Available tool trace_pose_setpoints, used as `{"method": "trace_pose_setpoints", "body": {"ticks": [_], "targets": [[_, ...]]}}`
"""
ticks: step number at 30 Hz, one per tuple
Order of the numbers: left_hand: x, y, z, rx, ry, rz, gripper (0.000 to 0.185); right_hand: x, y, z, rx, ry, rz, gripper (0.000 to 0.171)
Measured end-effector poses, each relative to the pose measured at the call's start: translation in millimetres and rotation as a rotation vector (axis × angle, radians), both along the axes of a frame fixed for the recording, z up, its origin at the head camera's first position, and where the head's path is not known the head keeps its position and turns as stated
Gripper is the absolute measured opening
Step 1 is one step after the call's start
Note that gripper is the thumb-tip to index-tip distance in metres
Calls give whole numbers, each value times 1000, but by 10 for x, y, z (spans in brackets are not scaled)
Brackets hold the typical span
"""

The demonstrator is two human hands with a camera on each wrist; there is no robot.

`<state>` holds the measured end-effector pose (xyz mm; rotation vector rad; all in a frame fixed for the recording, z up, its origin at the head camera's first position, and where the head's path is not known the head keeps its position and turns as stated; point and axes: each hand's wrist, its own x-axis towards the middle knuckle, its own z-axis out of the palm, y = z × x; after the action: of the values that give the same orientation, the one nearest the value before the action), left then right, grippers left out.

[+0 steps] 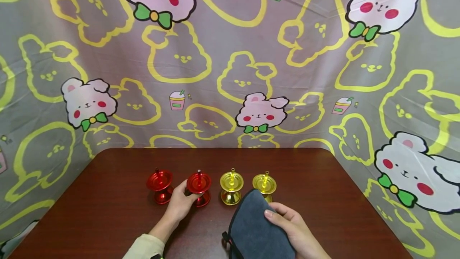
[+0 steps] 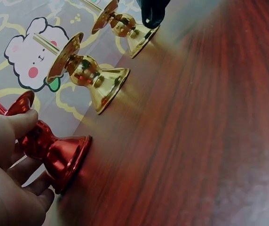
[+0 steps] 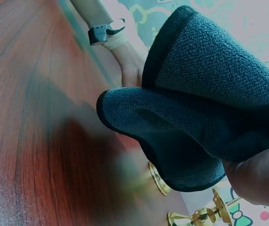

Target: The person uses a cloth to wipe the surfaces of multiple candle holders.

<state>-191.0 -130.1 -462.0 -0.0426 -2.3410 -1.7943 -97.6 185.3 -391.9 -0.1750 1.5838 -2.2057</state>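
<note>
A dark red-brown table (image 1: 108, 211) stands before a grey curtain (image 1: 215, 71) printed with pink bears and yellow outlines. The fingers (image 2: 19, 125) of the left hand (image 1: 179, 205) curl round the stem of a red candlestick (image 1: 199, 187), the thumb just under its dish and the other fingers behind the waist, as the left wrist view shows. The candlestick stands upright on its flared foot, its long axis vertical, directly ahead of that hand and touching it.

The right hand (image 1: 292, 227) holds a dark blue-grey cloth (image 1: 256, 231), thumb on top and fingers folded underneath; the cloth drapes forward over the fingers. From the cloth, the gripped red candlestick lies to the left and a little farther away, so the left hand is the nearer by far.

Outward from the left fingers, a second red candlestick (image 1: 159, 185) stands just to their left, apart from them. To their right stands a gold candlestick (image 1: 231, 187), and beyond it another gold candlestick (image 1: 264, 185), partly hidden by the cloth's upper edge. All four stand in one row across the table.
</note>
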Motion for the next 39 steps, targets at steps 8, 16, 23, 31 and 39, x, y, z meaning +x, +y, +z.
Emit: {"method": "trace_pose_setpoints", "body": {"ticks": [8, 16, 23, 31, 39], "targets": [[94, -32, 81, 24, 16, -4, 38, 3, 5, 12, 17, 17, -14, 20], [258, -5, 219, 45, 29, -58, 38, 14, 12, 49, -22, 35, -1, 22], [449, 76, 349, 101, 63, -211, 33, 26, -1, 112, -54, -1, 3, 21], [627, 212, 489, 38, 119, -417, 30, 27, -30, 173, -88, -8, 16, 21], [712, 329, 546, 4, 131, -545, 28, 12, -105, 235, -99, -4, 0, 18]]}}
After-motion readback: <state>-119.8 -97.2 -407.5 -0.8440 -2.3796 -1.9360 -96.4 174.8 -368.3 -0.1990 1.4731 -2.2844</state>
